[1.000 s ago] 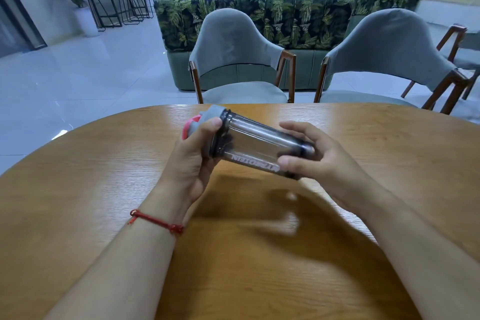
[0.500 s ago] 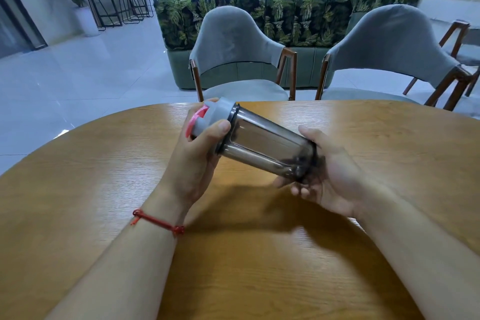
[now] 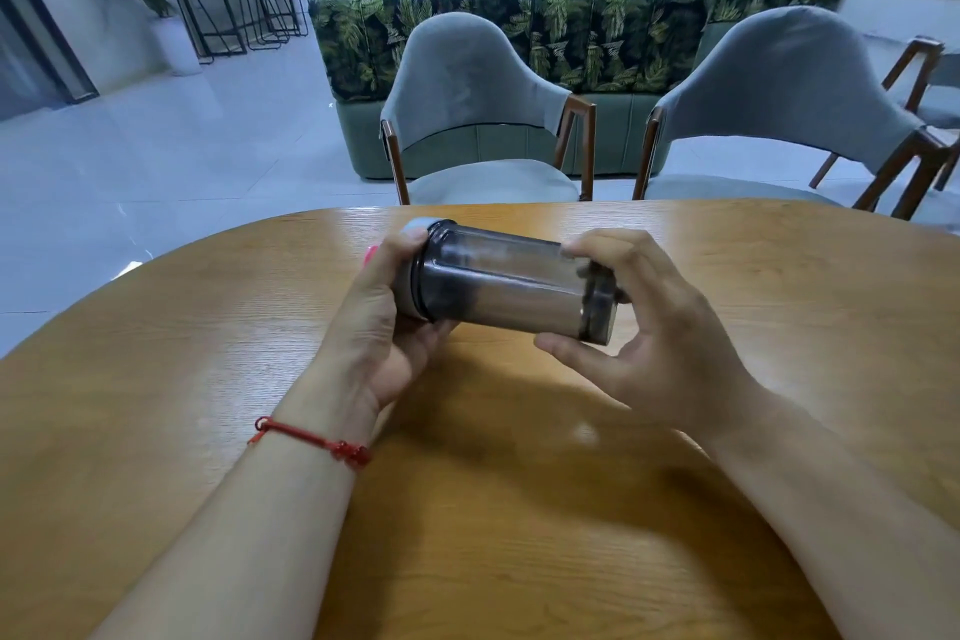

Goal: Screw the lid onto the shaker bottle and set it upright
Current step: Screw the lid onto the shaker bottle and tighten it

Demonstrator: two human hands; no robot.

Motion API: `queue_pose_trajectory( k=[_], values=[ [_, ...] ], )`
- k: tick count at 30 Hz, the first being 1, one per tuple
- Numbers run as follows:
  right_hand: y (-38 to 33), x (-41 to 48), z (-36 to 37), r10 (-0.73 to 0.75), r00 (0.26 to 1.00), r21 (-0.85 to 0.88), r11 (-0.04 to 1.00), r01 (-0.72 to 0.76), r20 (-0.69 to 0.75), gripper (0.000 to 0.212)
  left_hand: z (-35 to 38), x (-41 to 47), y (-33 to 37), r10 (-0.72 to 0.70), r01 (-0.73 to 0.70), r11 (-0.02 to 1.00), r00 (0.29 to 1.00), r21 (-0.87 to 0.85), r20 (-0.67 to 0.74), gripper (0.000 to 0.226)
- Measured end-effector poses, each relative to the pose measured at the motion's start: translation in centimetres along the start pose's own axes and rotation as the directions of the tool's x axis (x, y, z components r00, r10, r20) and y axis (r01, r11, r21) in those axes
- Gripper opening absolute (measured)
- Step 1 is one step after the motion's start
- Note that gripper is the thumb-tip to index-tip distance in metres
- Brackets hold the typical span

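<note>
While both hands grip it, shaker bottle [image 3: 506, 286] lies sideways (lid [image 3: 415, 226] leftward)

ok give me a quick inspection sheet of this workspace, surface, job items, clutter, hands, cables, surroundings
surface: round wooden table, bare apart from shadows.
job's things: shaker bottle held on its side above the table, not upright; grey lid at its left end, mostly hidden, with a pink part showing.
clutter: nothing seen.
grippers: left hand wraps the lid end and wears a red string bracelet; right hand grips the base end.
cables: nothing seen.
surroundings: two grey chairs across the table, leaf-print sofa behind them, people seated beyond, bar stools and plants far left.
</note>
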State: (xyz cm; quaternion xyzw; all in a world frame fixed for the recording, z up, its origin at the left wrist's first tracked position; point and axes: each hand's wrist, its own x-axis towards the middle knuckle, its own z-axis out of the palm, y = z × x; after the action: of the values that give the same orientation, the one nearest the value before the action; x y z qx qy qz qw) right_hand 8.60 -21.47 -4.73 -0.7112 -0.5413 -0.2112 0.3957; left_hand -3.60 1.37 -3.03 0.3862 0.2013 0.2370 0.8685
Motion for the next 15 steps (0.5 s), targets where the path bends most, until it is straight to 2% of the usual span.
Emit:
queue_pose_trajectory(
  k=[2,3,4,5,6,7,8,9,10,11,12,13,14,15],
  values=[
    [-0.5,-0.1,-0.1,0.138,0.990,0.059,0.989,-0.137,-0.012,0.072,0.1,0.0,-0.2,0.054,-0.055,0.997,0.998,0.046,0.020,0.047],
    [-0.7,-0.2,0.0,0.215,0.977,0.120,0.969,-0.214,0.001,0.068,0.2,0.0,-0.2,0.068,-0.071,0.996,0.997,0.058,0.047,0.030],
    [-1.0,-0.1,0.0,0.309,0.951,0.215,0.927,-0.306,0.020,0.060,0.2,-0.1,-0.4,0.090,-0.099,0.992,0.991,0.082,0.102,0.017],
    [-1.2,0.2,0.1,0.427,0.903,0.338,0.843,-0.419,0.056,0.050,0.3,-0.2,-0.5,0.120,-0.136,0.984,0.983,0.117,0.136,0.017],
    [-1.4,0.6,0.0,0.565,0.814,0.477,0.683,-0.554,0.136,0.045,0.2,-0.1,-0.6,0.160,-0.192,0.969,0.968,0.158,0.192,0.013],
    [-1.6,1.0,-0.2,0.686,0.670,0.576,0.437,-0.691,0.283,0.049,0.3,-0.2,-0.6,0.197,-0.247,0.951,0.948,0.188,0.248,0.015],
    [-1.9,1.4,-0.5,0.731,0.491,0.580,0.160,-0.799,0.474,0.056,0.4,-0.4,-0.4,0.233,-0.304,0.927,0.926,0.219,0.298,0.036],
    [-2.1,1.5,-0.9,0.697,0.330,0.515,-0.065,-0.855,0.637,0.064,0.4,-0.4,-0.4,0.247,-0.336,0.909,0.911,0.245,0.331,0.055],
    [-2.2,1.6,-1.3,0.633,0.235,0.446,-0.196,-0.873,0.738,0.070,0.5,-0.4,-0.2,0.250,-0.349,0.908,0.896,0.233,0.366,0.061],
    [-2.3,1.7,-1.6,0.585,0.207,0.410,-0.239,-0.880,0.785,0.075,0.6,-0.3,-0.1,0.244,-0.341,0.913,0.895,0.221,0.373,0.056],
    [-2.4,1.7,-1.7,0.569,0.229,0.419,-0.227,-0.879,0.790,0.076,0.5,-0.4,-0.1,0.262,-0.348,0.913,0.900,0.212,0.349,0.039],
    [-2.6,1.9,-1.4,0.580,0.286,0.462,-0.179,-0.869,0.763,0.073,0.4,-0.3,-0.2,0.265,-0.339,0.920,0.908,0.198,0.324,0.020],
    [-2.9,1.9,-1.0,0.614,0.361,0.520,-0.095,-0.849,0.702,0.065,0.2,-0.2,-0.5,0.266,-0.329,0.926,0.917,0.183,0.297,0.021],
    [-3.0,1.8,-0.5,0.651,0.445,0.565,0.030,-0.824,0.615,0.055,0.4,-0.4,-0.6,0.257,-0.304,0.934,0.937,0.189,0.236,0.025]
  ],
)
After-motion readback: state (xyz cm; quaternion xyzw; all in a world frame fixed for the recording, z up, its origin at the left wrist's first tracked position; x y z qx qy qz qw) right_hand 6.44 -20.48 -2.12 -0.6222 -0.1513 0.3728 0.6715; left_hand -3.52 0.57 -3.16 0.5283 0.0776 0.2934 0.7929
